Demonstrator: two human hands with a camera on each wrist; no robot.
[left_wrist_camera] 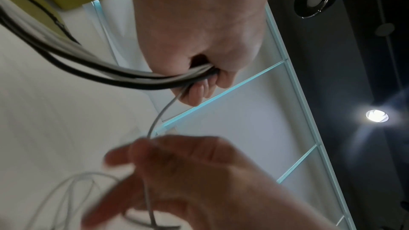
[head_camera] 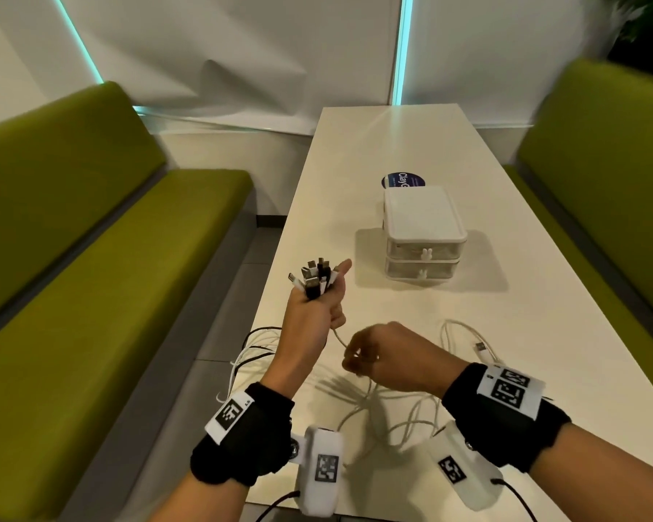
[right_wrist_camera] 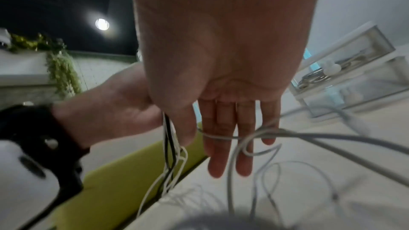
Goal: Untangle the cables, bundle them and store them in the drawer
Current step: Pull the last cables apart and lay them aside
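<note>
Cables (head_camera: 389, 405) part-gathered: left hand (head_camera: 313, 307) grips their plugs, right hand (head_camera: 377, 359) combs one strand with straight fingers; loops sprawl on the worktop (head_camera: 506, 314), drawer (head_camera: 423, 254) closed.

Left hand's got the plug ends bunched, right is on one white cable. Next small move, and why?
Probably draw the right hand along the white cable toward its free end, pulling it out of the loose loops on the table. The left hand already grips the plug ends, while the slack lies crossed and the drawer unit is shut, so bundling looks premature.
</note>
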